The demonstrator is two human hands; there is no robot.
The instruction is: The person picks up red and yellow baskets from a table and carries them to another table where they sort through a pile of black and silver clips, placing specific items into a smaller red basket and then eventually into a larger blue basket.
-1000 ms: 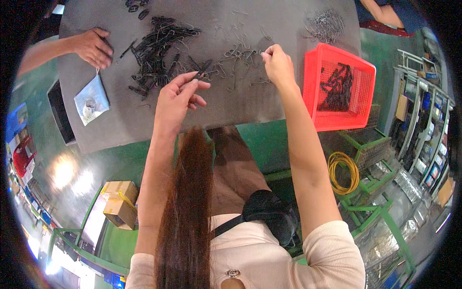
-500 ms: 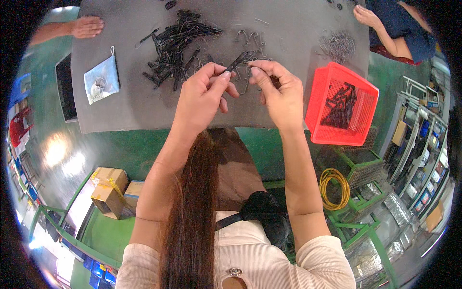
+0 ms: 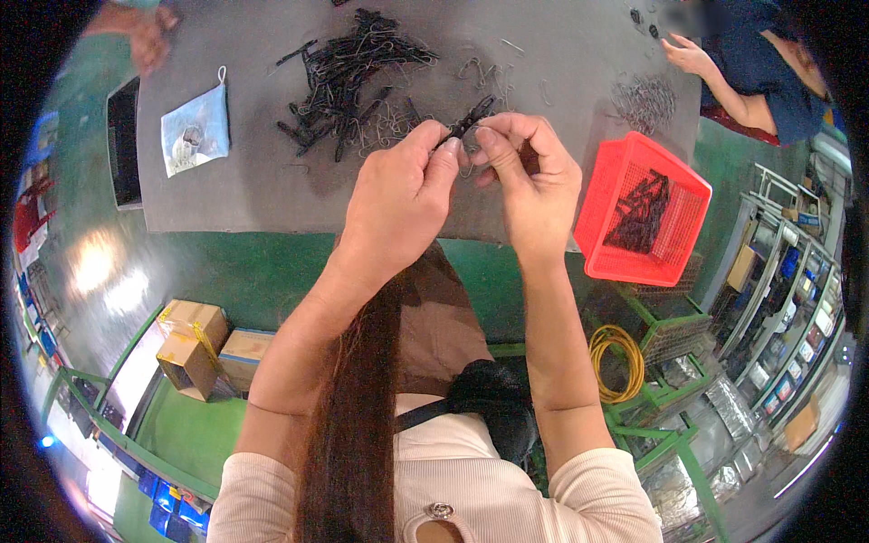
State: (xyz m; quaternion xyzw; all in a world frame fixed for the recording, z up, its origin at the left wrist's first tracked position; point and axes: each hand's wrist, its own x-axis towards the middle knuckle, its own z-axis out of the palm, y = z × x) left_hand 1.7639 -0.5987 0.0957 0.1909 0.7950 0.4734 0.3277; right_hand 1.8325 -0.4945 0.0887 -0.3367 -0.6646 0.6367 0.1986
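Observation:
A slim black plastic piece [image 3: 477, 110] is pinched between the thumb and fingers of my left hand [image 3: 398, 199], its free end pointing up and to the right. Close beside it, my right hand [image 3: 532, 176] is closed with thumb against forefinger on a thin metal wire hook, mostly hidden by the fingers. Both hands meet over the near part of the grey table [image 3: 272, 204]. Just beyond them lies a heap of black pieces with wire hooks [image 3: 348, 81]. Loose bent wires [image 3: 385, 127] are scattered at its near right side.
On the right, a red plastic basket [image 3: 599, 213] holds black pieces [image 3: 641, 215]. Behind it is a pile of wire hooks [image 3: 644, 101]. A pale blue pouch [image 3: 196, 133] lies on the left. Other people's hands [image 3: 149, 41] [image 3: 690, 56] show at both table sides.
My hands have come closer together, and the black piece now sits right at my right fingertips. The other person's hand at the far left has pulled back toward the table's edge.

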